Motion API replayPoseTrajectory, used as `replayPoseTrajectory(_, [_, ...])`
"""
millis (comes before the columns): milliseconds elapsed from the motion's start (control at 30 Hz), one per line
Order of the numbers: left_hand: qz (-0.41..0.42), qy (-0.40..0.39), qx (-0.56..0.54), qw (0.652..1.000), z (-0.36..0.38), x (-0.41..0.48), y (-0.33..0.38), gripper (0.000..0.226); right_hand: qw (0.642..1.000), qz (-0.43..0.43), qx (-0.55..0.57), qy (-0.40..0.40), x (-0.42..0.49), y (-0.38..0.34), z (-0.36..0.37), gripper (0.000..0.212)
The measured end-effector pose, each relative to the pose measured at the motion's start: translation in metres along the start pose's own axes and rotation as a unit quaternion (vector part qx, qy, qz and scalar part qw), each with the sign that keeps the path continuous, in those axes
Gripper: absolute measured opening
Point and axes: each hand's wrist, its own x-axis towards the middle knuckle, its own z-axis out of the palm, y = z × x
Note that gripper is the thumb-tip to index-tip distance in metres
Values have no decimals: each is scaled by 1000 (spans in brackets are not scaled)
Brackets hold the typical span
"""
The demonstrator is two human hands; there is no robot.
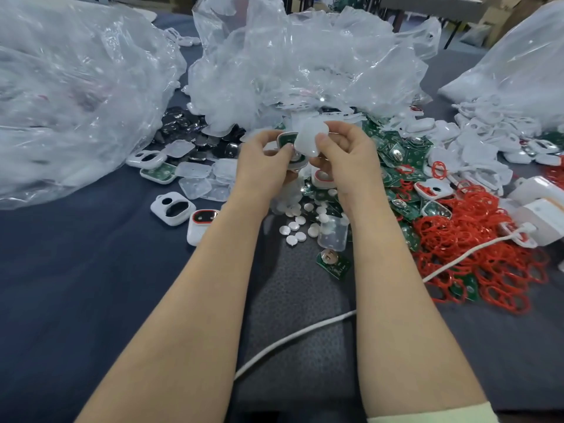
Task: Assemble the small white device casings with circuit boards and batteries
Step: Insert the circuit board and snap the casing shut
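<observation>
Head view. Observed left hand [265,160] curled round a white casing [298,162] with a green board [288,141] seated inside, raised above the table [76,270]. Noted right hand [348,160] pinching a translucent cover [311,138] against that casing. Found loose circuit boards [396,169], red rings [476,257] and white discs [297,224] heaped beneath and rightward. Recorded clear bags [61,96] behind.

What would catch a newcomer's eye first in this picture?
Two hands meet at the centre: the left hand holds a white casing, and the right hand pinches a translucent cover. A heap of red rings lies on the right, and crumpled clear bags fill the back.
</observation>
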Motion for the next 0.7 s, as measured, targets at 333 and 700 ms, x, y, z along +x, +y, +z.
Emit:
replayPoseTrajectory(333, [-33,-22,-37,999,1,-2,2,26,990,-38,-136,-12,1,2,2,14])
replayPoseTrajectory(700, [-59,-30,-90,994,1,-4,6,19,985,-40,-169,17,-2,3,6,17])
